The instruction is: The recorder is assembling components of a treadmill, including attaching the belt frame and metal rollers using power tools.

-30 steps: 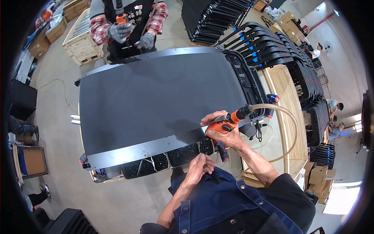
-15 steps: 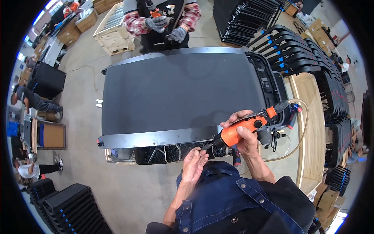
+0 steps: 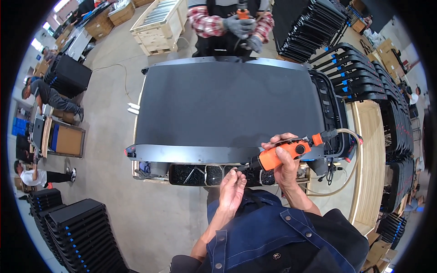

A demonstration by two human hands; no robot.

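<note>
My right hand [image 3: 287, 173] is closed round an orange pneumatic screwdriver [image 3: 272, 158], its black nose pointing left and down. A pale hose runs from the tool's back end. My left hand [image 3: 233, 189] is closed, thumb and fingertips pinched at the tip of the driver's bit [image 3: 244, 168]. Whatever sits between those fingertips is too small to make out. Both hands are just off the near edge of a large black panel [image 3: 227, 107] with grey metal rails [image 3: 182, 154] along its near and far sides. Below the near rail, black bins [image 3: 187, 174] hold small dark hardware.
Across the panel stands a co-worker in grey gloves [image 3: 239, 27], holding another orange driver [image 3: 242, 14]. A wooden bench [image 3: 366, 159] and stacked black frames [image 3: 359, 77] rise on the right. A wooden crate [image 3: 159, 27] stands behind; stacked black panels [image 3: 84, 232] are lower left.
The view has swung, so the panel, bins and co-worker appear further right and slightly higher or lower. My hands keep nearly the same pose on the driver and its bit.
</note>
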